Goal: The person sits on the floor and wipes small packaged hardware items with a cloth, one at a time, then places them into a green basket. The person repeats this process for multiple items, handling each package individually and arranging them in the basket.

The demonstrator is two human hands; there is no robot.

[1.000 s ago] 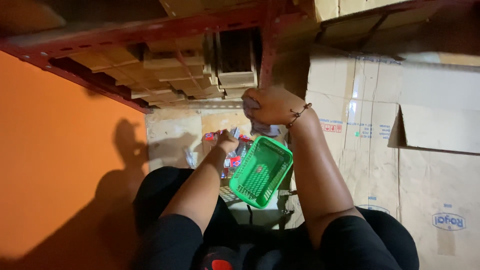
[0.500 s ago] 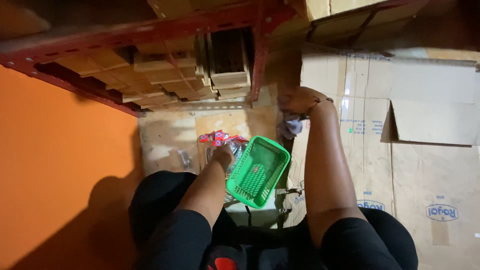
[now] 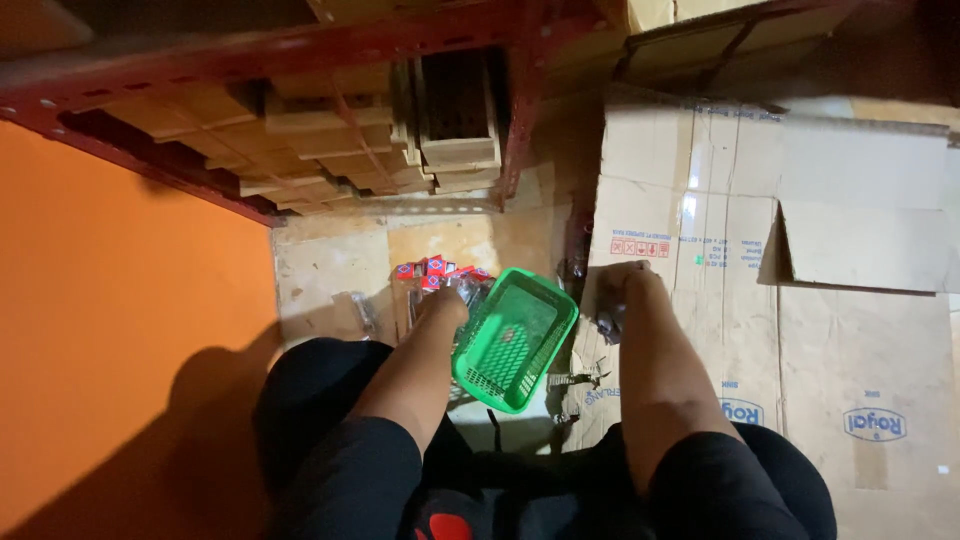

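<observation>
A green plastic basket (image 3: 515, 340) with slotted walls sits tilted on the floor between my knees. My left hand (image 3: 447, 303) rests at the basket's left rim, over some clear plastic wrapping; whether it grips anything is hidden. My right hand (image 3: 618, 290) is low at the edge of the flattened cardboard (image 3: 760, 330), fingers curled down onto something small and dark. Several small red boxes (image 3: 436, 271) lie on the floor just beyond the basket.
A red metal shelf frame (image 3: 520, 110) stands ahead, with stacked wooden pieces (image 3: 400, 140) under it. An orange wall (image 3: 120, 330) runs along the left. A cardboard box (image 3: 860, 220) with an open flap lies to the right.
My right hand has come down from in front of the rack to the edge of the cardboard by the basket. The view has tipped downward. My left hand stays by the basket.
</observation>
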